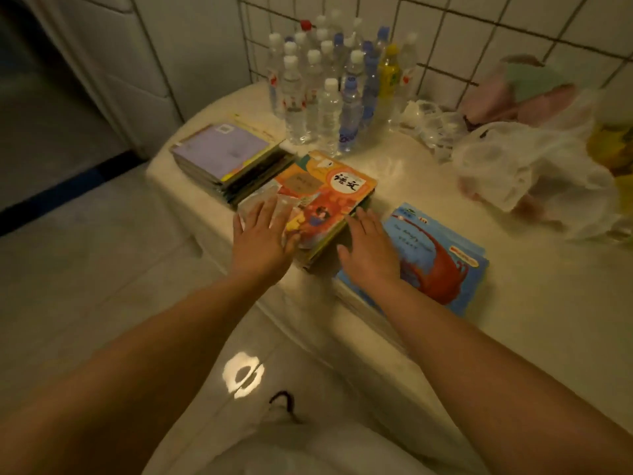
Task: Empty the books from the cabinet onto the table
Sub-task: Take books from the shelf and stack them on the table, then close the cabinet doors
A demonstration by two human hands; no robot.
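Left hand (262, 234) and right hand (371, 250), fingers spread flat and gripping nothing, flank the orange-covered middle book stack (329, 200) of 3 on the cream tabletop (428, 173).

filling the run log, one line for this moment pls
stage: settling middle book stack on table | left hand: flat on stack | right hand: at stack edge | stacks: three

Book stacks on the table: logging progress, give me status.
Left hand and right hand open, flat either side of orange-cover stack. Purple-cover stack and blue-cover stack flank it. Water bottles, plastic bags behind, clear.
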